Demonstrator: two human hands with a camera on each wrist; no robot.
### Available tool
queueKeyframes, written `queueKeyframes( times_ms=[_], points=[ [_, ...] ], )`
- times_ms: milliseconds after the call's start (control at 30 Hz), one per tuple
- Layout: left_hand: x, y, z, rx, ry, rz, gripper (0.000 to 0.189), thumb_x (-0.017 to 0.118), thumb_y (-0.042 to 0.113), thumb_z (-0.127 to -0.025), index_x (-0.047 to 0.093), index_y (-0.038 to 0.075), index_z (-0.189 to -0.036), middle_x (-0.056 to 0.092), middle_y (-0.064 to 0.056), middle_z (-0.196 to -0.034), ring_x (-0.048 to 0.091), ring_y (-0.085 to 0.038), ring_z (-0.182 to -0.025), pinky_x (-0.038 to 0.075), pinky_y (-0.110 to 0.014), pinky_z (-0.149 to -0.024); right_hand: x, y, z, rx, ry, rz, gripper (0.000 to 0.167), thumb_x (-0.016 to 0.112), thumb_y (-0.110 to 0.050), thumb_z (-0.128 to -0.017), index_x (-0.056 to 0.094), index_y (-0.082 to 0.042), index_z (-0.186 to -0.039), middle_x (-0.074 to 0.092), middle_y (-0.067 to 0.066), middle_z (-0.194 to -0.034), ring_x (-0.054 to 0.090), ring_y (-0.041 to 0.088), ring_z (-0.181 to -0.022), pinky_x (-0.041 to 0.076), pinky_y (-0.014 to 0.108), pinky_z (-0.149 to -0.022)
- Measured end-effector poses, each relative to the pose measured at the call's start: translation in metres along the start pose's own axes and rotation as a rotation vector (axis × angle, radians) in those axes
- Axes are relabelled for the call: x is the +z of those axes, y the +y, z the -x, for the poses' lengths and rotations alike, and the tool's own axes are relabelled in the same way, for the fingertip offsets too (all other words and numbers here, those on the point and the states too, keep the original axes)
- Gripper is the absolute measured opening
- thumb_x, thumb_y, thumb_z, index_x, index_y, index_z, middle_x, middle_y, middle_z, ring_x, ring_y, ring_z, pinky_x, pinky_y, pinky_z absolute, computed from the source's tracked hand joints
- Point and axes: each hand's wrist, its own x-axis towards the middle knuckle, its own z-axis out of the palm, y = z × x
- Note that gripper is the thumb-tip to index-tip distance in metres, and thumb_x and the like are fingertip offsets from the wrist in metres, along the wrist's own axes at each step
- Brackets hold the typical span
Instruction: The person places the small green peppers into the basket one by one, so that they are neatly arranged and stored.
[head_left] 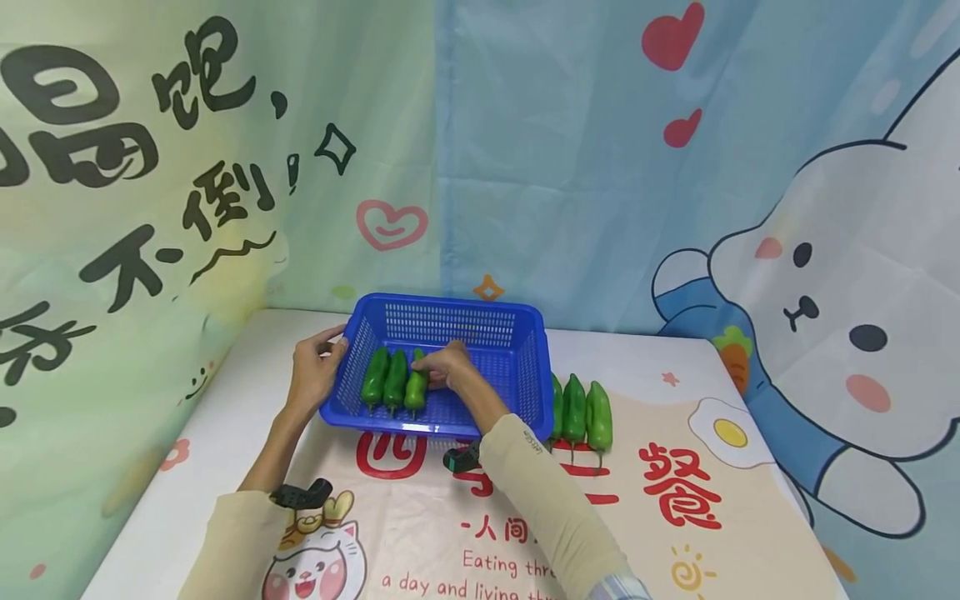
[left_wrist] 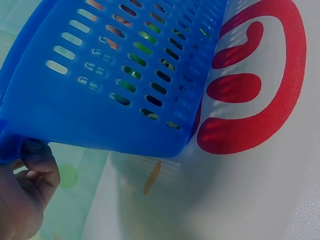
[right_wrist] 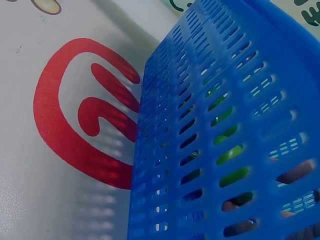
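Note:
A blue plastic basket [head_left: 480,425] with slotted walls stands on the table. Three green peppers lie side by side in its left part: a left pepper [head_left: 376,379], a middle pepper [head_left: 395,382] and a right pepper [head_left: 416,392]. My left hand [head_left: 313,371] grips the basket's left rim, its fingers curled under the edge in the left wrist view. Reaching over the front wall, my right hand [head_left: 448,367] holds the right pepper between thumb and fingers. In the right wrist view, the basket wall [right_wrist: 200,150] hides most of that hand; green shows through the slots.
Beside the basket on the right, three more green peppers lie in a row, the outermost pepper [head_left: 599,417] fully visible and the nearest partly behind the basket. A printed cloth [head_left: 675,467] covers the table, and a printed curtain [head_left: 525,167] hangs behind it.

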Motion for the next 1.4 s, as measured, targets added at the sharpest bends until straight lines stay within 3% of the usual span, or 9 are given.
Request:
queueKeyframes(
  times_ms=[300, 467, 600, 833, 1133, 1300, 1400],
  points=[
    [-0.001, -0.002, -0.001, -0.002, 0.005, -0.009, 0.04, 0.058, 0.011, -0.112, 0.064, -0.007, -0.147, 0.073, -0.035, -0.102, 0.066, 0.002, -0.064, 0.053, -0.016, -0.058, -0.002, 0.003, -0.022, 0.005, -0.032, -0.014, 0.076, 0.087, 0.007, -0.085, 0.047, 0.018, -0.148, 0.078, 0.03, -0.113, 0.083, 0.038, -0.097, 0.068, 0.042, -0.08],
    [0.0, -0.002, 0.0, -0.002, -0.003, -0.008, 0.04, 0.058, 0.011, -0.112, 0.063, -0.007, -0.147, 0.071, -0.033, -0.099, 0.064, 0.001, -0.063, 0.052, -0.016, -0.058, -0.001, 0.001, -0.005, -0.013, 0.026, 0.0, 0.07, 0.084, 0.005, -0.09, 0.049, 0.016, -0.15, 0.076, 0.031, -0.124, 0.08, 0.039, -0.111, 0.064, 0.047, -0.097],
    [0.002, -0.002, 0.0, -0.012, -0.013, 0.0, 0.041, 0.058, 0.013, -0.112, 0.063, -0.007, -0.148, 0.071, -0.033, -0.1, 0.065, 0.0, -0.062, 0.053, -0.016, -0.058, -0.001, 0.001, 0.004, -0.017, 0.075, 0.007, 0.064, 0.082, 0.005, -0.091, 0.052, 0.015, -0.147, 0.075, 0.03, -0.127, 0.079, 0.038, -0.115, 0.063, 0.048, -0.101],
    [0.001, 0.001, 0.001, -0.02, -0.008, 0.003, 0.041, 0.058, 0.014, -0.112, 0.063, -0.005, -0.148, 0.073, -0.035, -0.104, 0.069, -0.003, -0.067, 0.054, -0.017, -0.058, -0.011, 0.003, 0.004, -0.005, 0.01, -0.061, 0.078, 0.081, 0.002, -0.094, 0.039, 0.013, -0.159, 0.072, 0.032, -0.134, 0.074, 0.045, -0.125, 0.06, 0.051, -0.105],
    [0.003, 0.002, -0.002, -0.014, -0.003, 0.001, 0.041, 0.057, 0.013, -0.112, 0.063, -0.006, -0.148, 0.073, -0.036, -0.105, 0.069, -0.002, -0.067, 0.055, -0.016, -0.06, -0.021, 0.001, 0.007, 0.004, 0.026, -0.057, 0.071, 0.081, -0.002, -0.096, 0.044, 0.011, -0.155, 0.071, 0.032, -0.136, 0.073, 0.044, -0.125, 0.061, 0.049, -0.104],
    [0.003, 0.003, -0.002, -0.008, 0.003, 0.0, 0.04, 0.058, 0.012, -0.112, 0.064, -0.006, -0.147, 0.073, -0.036, -0.103, 0.066, 0.002, -0.063, 0.053, -0.016, -0.057, -0.026, -0.002, 0.015, -0.046, 0.096, -0.032, 0.072, 0.084, -0.001, -0.093, 0.045, 0.013, -0.152, 0.073, 0.033, -0.131, 0.075, 0.044, -0.121, 0.064, 0.048, -0.097],
    [0.001, 0.003, 0.0, -0.018, 0.012, -0.008, 0.04, 0.058, 0.012, -0.112, 0.065, -0.006, -0.146, 0.072, -0.035, -0.102, 0.064, 0.002, -0.061, 0.051, -0.017, -0.056, -0.033, -0.004, 0.024, -0.085, 0.095, -0.003, 0.076, 0.086, -0.004, -0.092, 0.044, 0.015, -0.153, 0.073, 0.034, -0.128, 0.075, 0.046, -0.12, 0.064, 0.048, -0.096]
  ],
)
